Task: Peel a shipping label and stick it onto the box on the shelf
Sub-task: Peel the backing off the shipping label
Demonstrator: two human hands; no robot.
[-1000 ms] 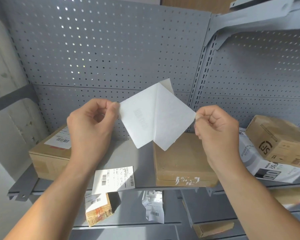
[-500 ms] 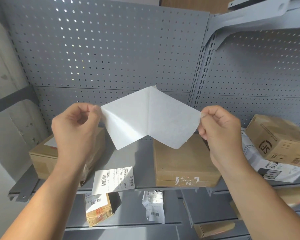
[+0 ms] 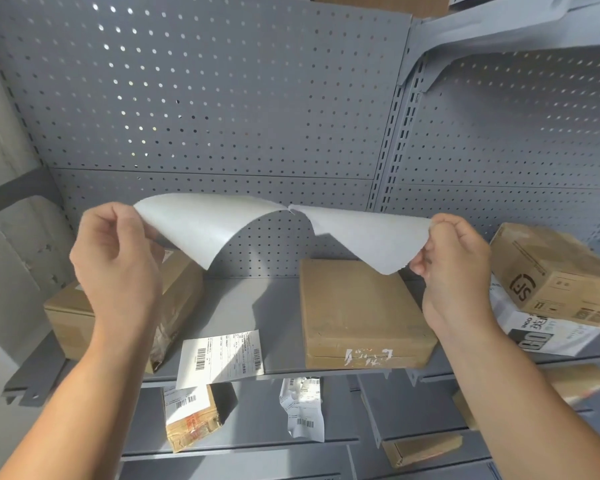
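White paper is pinched in both hands. The left hand [image 3: 118,268] has its thumb and fingers closed on the top corner of 1 sheet [image 3: 201,230]. The right hand [image 3: 454,271] is closed the same way on the far corner of the other sheet [image 3: 364,237]. The 2 sheets meet only at 1 small spot in the middle, up high between the hands, so the peel looks almost done. I cannot tell which sheet is the sticky label and which is the backing, because both show plain white.

Both sheets are held up in the air in front of the grey wall with holes [image 3: 222,98], above the shelf [image 3: 243,306]. The flat brown box [image 3: 354,313] lies on the shelf just below the right sheet. It looks like the one that needs a label, since its top is bare.

The paper is very light and thin. It bends and curls by itself. The sticky side may grab fingers or fold onto itself, so it is best to hold it by the corners only and keep it pulled flat.

Another label [image 3: 222,355] with bar codes hangs over the front edge of the shelf. A taped box [image 3: 174,299] sits behind the left hand, and a tilted box [image 3: 548,271] rests on a white parcel at the right.
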